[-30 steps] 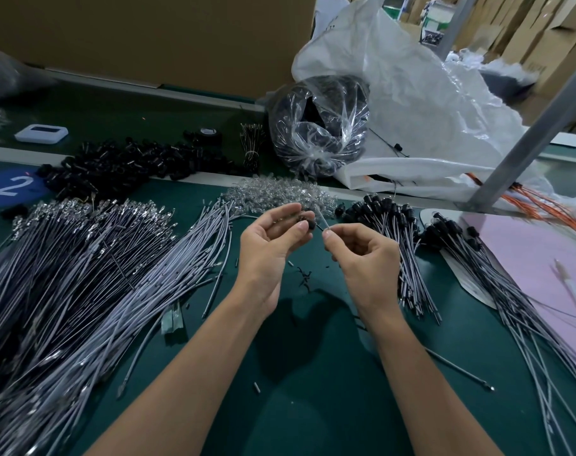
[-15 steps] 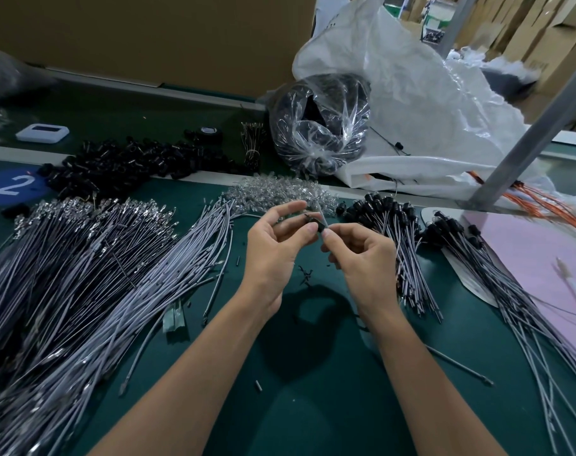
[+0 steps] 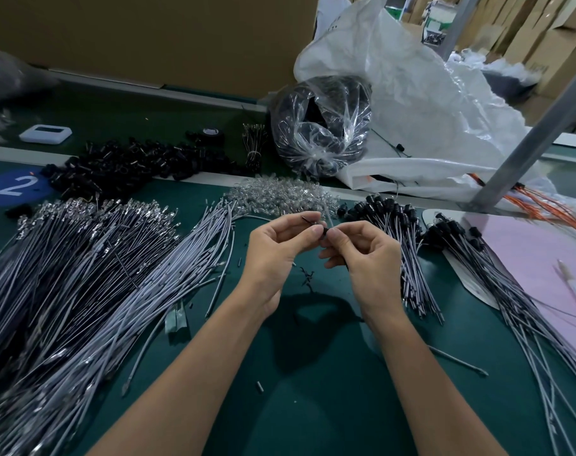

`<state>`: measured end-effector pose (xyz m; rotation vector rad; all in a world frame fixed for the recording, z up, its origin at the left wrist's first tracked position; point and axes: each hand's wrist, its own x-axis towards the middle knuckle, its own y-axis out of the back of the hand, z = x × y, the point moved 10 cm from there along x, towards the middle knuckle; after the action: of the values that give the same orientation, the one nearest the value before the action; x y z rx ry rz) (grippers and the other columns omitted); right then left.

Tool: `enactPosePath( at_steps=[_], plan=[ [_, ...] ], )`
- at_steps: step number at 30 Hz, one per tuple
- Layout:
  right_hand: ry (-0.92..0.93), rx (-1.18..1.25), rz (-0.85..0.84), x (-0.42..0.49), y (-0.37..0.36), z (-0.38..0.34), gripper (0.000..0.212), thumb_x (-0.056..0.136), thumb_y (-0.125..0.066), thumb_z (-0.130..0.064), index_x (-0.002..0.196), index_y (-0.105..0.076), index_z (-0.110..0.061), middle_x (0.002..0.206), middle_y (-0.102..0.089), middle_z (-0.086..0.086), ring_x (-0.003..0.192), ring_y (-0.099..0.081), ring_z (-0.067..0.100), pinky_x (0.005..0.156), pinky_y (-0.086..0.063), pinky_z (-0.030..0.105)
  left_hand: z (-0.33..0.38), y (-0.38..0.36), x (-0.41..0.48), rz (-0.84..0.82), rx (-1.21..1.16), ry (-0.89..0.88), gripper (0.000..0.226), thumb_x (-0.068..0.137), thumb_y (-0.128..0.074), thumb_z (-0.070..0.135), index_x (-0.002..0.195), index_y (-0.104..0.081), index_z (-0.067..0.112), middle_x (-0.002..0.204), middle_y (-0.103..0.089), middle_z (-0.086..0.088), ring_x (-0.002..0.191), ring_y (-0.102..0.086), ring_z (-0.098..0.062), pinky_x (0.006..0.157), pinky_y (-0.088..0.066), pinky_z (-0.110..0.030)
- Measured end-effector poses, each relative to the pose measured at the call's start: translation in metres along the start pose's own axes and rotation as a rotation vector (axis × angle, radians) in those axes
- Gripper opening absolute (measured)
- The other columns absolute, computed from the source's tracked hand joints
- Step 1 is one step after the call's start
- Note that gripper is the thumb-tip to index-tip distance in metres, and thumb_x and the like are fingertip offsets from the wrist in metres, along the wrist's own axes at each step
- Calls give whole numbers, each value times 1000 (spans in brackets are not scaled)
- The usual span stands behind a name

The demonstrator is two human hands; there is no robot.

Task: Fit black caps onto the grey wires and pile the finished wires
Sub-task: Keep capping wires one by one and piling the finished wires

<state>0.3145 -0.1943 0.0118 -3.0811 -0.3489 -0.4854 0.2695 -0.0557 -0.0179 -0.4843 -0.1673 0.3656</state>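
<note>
Both hands are raised over the green table (image 3: 313,406), fingertips meeting at centre. The left hand (image 3: 280,255) pinches a black cap (image 3: 325,231) between thumb and curled fingers; a second small dark piece (image 3: 304,219) sticks out by its index finger, can't tell what it is. The right hand (image 3: 365,261) has thumb and index clamped on the grey wire (image 3: 328,221) right at the cap, other fingers curled in. Only a short pale stretch of the wire shows above the cap; the rest is hidden in the hand. Cap and wire end are touching; how far the cap is seated can't be told. A big heap of uncapped wires (image 3: 82,274) lies left, and the finished wires (image 3: 395,232) with black ends are piled just right of the right hand, with a further capped bunch (image 3: 477,258) beyond on a pink sheet (image 3: 543,258). Loose black caps (image 3: 132,166) lie at back left and clear parts (image 3: 280,195) behind the hands. A clear bag of black parts (image 3: 323,126) sits at the back against a white sack (image 3: 428,93).
</note>
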Motion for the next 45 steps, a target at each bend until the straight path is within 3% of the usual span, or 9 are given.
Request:
enactPosePath(
  at_steps=[4,9,16,23,27,30,34,40,45],
  plan=[
    [-4,-63,29,1,4,2,8,85,-74,-12,79,-68,-11,69,-70,6,55,-66,18,50,-51,25,3,9,0,87,-14,-26,16,78,-74,-1,88,-75,11,87,-76,-7,84,-71,-15,77,-55,-22],
    [-3,-113,11,1,3,3,9,84,-75,-12,80,-68,-9,71,-70,10,58,-64,15,55,-52,27,5,18,-1,151,-9,-42,13,80,-74,0,87,-75,11,84,-76,-6,81,-70,-14,74,-56,-21],
    [65,-168,26,1,4,-4,11,84,-74,-7,78,-66,-12,68,-68,1,57,-62,10,60,-51,25,-1,2,-2,45,55,-12,6,84,-72,6,89,-72,10,79,-75,-2,74,-70,-12,67,-54,-19],
    [45,-83,47,3,7,-3,12,85,-73,-7,77,-66,-14,63,-67,-4,55,-61,8,55,-49,20,-2,-4,0,-41,-27,40,13,88,-65,1,97,-71,7,88,-75,-8,80,-72,-17,70,-55,-21],
    [11,-95,32,2,5,2,11,85,-74,-12,77,-67,-14,66,-68,-1,58,-61,9,57,-50,22,1,7,-1,60,18,15,12,84,-70,4,90,-75,13,81,-75,-6,71,-71,-15,66,-56,-22],
    [55,-175,84,2,12,-3,11,85,-75,-16,76,-69,-18,69,-68,-3,64,-59,8,62,-51,24,3,20,0,152,-65,16,13,76,-75,5,88,-75,11,83,-75,-6,75,-71,-15,68,-56,-21],
    [116,-245,84,1,14,-11,17,86,-74,-14,77,-71,-28,71,-69,0,61,-56,10,58,-47,27,3,34,0,242,-183,22,14,77,-72,0,90,-72,5,81,-75,-6,73,-71,-14,66,-56,-20],
    [142,-294,32,1,7,-12,18,85,-74,-11,77,-71,-27,68,-67,-3,59,-52,7,54,-43,18,5,36,1,253,-246,11,10,82,-68,-2,90,-69,4,76,-74,-4,67,-70,-11,66,-58,-19],
    [150,-304,28,1,7,-11,12,84,-74,-11,80,-73,-22,69,-67,-6,58,-52,5,55,-42,16,6,31,2,216,-234,8,23,65,-75,9,87,-71,6,76,-74,-4,70,-71,-13,65,-56,-19]
  ],
)
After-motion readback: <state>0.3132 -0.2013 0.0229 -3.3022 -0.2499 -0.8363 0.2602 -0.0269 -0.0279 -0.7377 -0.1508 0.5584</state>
